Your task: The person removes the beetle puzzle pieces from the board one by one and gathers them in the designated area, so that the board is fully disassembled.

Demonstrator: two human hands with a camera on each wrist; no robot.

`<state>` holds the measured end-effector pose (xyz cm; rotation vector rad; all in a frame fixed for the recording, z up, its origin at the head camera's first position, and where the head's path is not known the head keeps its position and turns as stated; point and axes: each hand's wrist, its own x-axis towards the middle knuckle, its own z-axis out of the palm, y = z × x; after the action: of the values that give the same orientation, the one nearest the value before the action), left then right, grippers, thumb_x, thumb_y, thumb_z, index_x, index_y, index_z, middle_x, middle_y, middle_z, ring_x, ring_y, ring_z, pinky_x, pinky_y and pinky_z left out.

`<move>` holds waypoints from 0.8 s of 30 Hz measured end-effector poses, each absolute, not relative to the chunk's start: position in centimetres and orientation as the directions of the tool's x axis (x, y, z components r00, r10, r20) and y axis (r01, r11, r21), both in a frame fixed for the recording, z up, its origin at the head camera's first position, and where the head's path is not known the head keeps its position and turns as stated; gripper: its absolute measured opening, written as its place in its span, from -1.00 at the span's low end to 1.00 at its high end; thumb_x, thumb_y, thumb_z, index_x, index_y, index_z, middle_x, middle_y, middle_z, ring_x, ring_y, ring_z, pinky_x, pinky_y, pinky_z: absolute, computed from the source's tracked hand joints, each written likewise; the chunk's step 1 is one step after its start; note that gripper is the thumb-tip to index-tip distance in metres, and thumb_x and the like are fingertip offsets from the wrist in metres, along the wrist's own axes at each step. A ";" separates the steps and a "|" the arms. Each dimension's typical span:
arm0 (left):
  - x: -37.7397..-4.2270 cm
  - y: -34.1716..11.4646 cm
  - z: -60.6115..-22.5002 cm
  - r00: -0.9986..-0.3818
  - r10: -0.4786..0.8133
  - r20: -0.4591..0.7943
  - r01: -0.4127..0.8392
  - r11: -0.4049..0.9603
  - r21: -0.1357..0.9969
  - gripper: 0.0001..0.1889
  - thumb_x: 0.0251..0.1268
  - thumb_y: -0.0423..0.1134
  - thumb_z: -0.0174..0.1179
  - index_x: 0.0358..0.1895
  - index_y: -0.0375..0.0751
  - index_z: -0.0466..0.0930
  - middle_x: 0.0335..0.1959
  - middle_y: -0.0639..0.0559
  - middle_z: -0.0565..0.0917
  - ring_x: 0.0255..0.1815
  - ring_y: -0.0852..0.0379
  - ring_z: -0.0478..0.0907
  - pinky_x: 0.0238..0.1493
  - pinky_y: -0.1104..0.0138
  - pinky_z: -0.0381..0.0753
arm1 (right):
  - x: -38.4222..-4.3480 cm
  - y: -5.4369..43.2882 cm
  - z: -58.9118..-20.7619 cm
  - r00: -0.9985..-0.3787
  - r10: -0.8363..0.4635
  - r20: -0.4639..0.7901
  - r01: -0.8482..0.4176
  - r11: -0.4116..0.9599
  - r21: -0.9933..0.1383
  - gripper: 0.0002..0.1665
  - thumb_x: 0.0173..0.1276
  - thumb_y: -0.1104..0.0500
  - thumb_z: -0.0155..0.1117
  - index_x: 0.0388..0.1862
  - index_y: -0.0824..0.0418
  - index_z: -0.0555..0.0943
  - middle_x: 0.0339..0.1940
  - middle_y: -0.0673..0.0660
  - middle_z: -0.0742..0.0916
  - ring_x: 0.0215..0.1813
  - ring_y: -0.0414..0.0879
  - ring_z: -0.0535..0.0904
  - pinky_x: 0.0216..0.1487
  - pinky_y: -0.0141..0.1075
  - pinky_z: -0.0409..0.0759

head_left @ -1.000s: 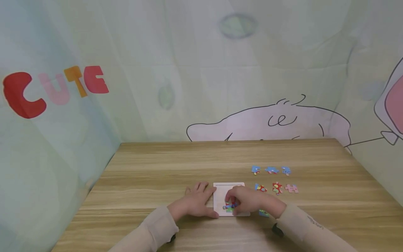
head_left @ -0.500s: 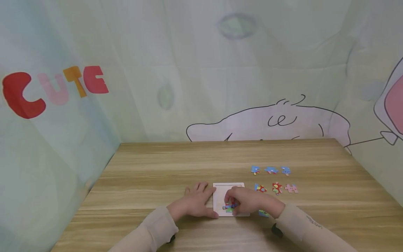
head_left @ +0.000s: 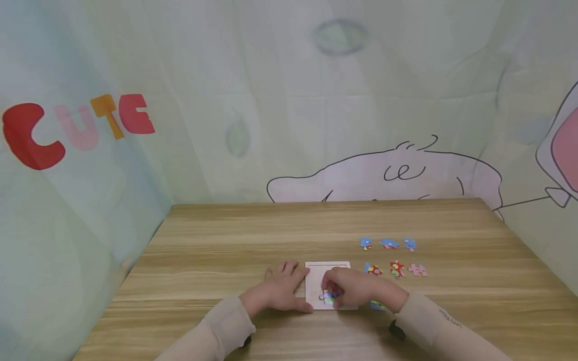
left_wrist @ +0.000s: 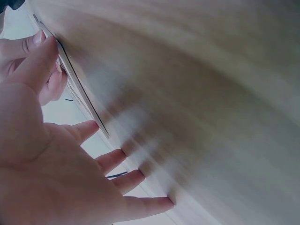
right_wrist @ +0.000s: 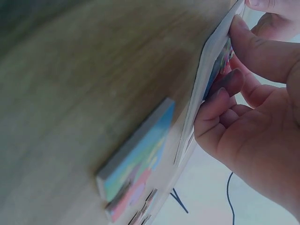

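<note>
A square puzzle tray (head_left: 315,276) with a pale rim lies near the front middle of the table. My left hand (head_left: 284,291) lies beside it with spread fingers, its thumb and index finger touching the left rim. The left wrist view shows those straight fingers (left_wrist: 112,161) on the tabletop. Over the tray's lower right, my right hand (head_left: 356,288) pinches a colourful jigsaw piece (head_left: 328,297) between thumb and fingers. In the right wrist view, the curled fingers (right_wrist: 218,110) partly hide what lies in the tray. Whether other pieces sit under the hand, I cannot tell.
Several loose jigsaw pieces lie right of the tray: blue ones (head_left: 389,243) in a back row, red and pink ones (head_left: 397,269) in a middle row. A green-blue piece (head_left: 378,305) lies partly behind the right wrist. A printed curtain (head_left: 289,100) stands behind the wooden table (head_left: 217,250).
Both hands keep their places. The jigsaw piece at the right fingertips shows a paler, shinier face than before, as if slightly tilted.
</note>
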<state>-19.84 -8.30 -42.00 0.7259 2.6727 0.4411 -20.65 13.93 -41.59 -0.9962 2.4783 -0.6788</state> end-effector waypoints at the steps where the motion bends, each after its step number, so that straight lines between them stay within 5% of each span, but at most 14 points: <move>1: -19.8 -8.3 -42.0 -0.815 0.531 -0.233 0.428 0.822 0.375 -0.08 0.03 0.26 0.32 0.42 -0.15 0.26 0.42 -0.28 0.18 0.45 -0.30 0.05 0.23 -0.42 0.02 | -20.7 13.9 -41.6 -0.677 -0.717 -0.168 -0.533 0.634 -0.560 -0.64 0.08 0.34 0.45 -0.18 0.17 0.52 -0.37 -0.06 0.49 -0.31 -0.26 0.35 -0.21 -0.37 0.40; 10: -19.8 -8.3 -42.0 -0.817 0.528 -0.229 0.429 0.824 0.370 -0.08 0.02 0.27 0.32 0.42 -0.14 0.26 0.41 -0.28 0.20 0.43 -0.28 0.08 0.22 -0.41 0.04 | -20.7 13.9 -41.5 -0.679 -0.716 -0.164 -0.546 0.642 -0.539 -0.69 0.08 0.31 0.46 -0.19 0.19 0.58 -0.36 -0.08 0.50 -0.31 -0.27 0.37 -0.19 -0.37 0.42; 24: -19.7 -8.3 -41.8 -0.818 0.527 -0.233 0.426 0.825 0.371 -0.09 0.01 0.25 0.33 0.41 -0.15 0.28 0.40 -0.28 0.20 0.43 -0.30 0.08 0.23 -0.40 0.04 | -21.1 14.5 -41.9 -0.637 -0.759 -0.135 -0.508 0.545 -0.667 -0.84 0.28 0.38 0.26 -0.25 0.14 0.61 -0.41 -0.11 0.57 -0.37 -0.34 0.38 -0.26 -0.42 0.45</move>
<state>-19.72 -8.25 -41.76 0.7211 2.6816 0.4355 -21.14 14.53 -41.94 -1.0319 2.3737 -0.8337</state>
